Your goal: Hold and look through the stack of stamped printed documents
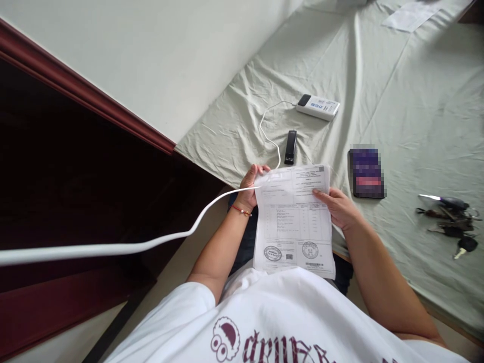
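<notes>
Printed paper sheets (283, 222) with stamps, a table of text and a barcode are held up in front of my shirt. My left hand (250, 187) grips their upper left edge, its fingers partly behind the paper. On the right edge, my right hand (340, 205) pinches them with the thumb on top; its other fingers are hidden behind. A white cable (212, 206) passes across by my left hand and over the top left corner. Just beyond the top edge lies a small black stapler-like device (290, 147).
On the pale green cloth (408, 101) lie a white power bank (317, 107) with a cable, a phone (366, 173) with a blurred screen, and a bunch of keys (451, 219). Another paper (411, 16) is at the far right. A white wall (151, 55) bounds the left.
</notes>
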The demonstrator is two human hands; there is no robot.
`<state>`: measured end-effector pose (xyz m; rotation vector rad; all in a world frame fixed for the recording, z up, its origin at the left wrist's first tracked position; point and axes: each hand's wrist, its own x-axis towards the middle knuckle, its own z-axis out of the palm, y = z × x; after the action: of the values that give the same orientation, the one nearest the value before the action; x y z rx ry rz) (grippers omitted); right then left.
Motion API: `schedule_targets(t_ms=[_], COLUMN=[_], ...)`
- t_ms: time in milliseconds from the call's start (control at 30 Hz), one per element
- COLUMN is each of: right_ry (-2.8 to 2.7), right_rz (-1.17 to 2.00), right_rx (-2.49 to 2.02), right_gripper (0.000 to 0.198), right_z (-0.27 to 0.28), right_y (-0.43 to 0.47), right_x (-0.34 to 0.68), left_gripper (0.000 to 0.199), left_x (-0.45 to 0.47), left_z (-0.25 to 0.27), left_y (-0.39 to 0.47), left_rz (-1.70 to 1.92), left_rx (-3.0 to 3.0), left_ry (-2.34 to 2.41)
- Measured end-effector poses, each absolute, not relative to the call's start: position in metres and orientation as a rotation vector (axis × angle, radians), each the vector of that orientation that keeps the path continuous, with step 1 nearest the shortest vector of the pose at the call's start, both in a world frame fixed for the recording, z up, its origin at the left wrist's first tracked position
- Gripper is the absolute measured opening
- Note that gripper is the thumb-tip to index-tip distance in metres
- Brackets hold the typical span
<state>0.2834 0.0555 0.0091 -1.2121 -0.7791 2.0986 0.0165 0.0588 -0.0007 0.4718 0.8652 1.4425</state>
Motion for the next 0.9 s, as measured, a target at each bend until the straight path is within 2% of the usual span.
schedule_targets(t_ms=[167,333,533,733,900], right_ry=[-0.776,-0.751,-0.713,-0.74,-0.832], right_rz=[2.064,2.001,1.949,1.914,1.846], right_rx=[-1.23,-1.317,-1.345,-1.315,-1.279], right_gripper=[0.032,0.022,0.018,0.027,0.042], right_z=[0.01,0.012,0.014,0.009,0.009], right_y=[0.055,0.055,0.053,0.054,0.054], right_x=[0.283,0.281,0.277,0.276,0.276], left_gripper=[0.034,0.061,0.052,0.052,0.049], left_x=[0.018,0.022,0.025,0.03,0.023], left_z=[0.002,0.006,0.008,0.011,0.007], left_y=[0.054,0.05,0.045,0.04,0.046], left_rz=[1.447,1.336,1.279,1.132,1.103], left_rx=[0.583,0.644,0.619,0.697,0.66], left_ry=[0.843,0.942,1.053,1.074,1.117])
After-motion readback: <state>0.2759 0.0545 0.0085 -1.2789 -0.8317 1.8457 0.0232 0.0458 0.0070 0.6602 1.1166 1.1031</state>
